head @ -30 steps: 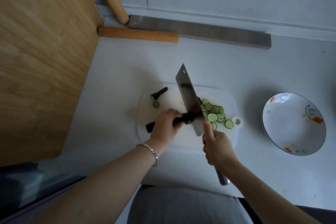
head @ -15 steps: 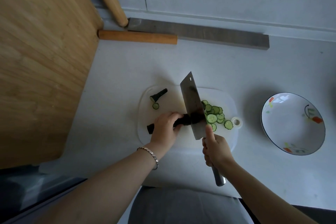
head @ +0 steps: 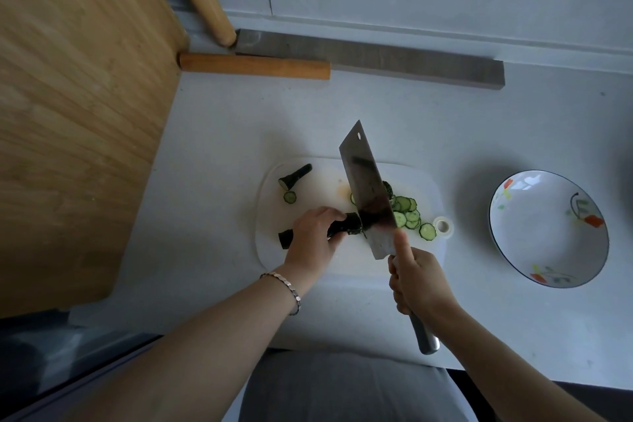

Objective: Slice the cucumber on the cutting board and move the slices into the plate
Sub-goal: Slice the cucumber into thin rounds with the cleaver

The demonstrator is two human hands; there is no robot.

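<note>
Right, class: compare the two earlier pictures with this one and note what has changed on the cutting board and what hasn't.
The cleaver dipped its tip slightly toward the cutting board half a second ago and is raised again now: one chopping stroke. The right hand still grips its handle; the left hand still holds the cucumber. The slices, cut-off end and plate stayed put.

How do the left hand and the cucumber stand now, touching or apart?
Touching. The head view shows the left hand curled over the cucumber, gripping it, and the cucumber's ends show on either side of the hand.
</note>
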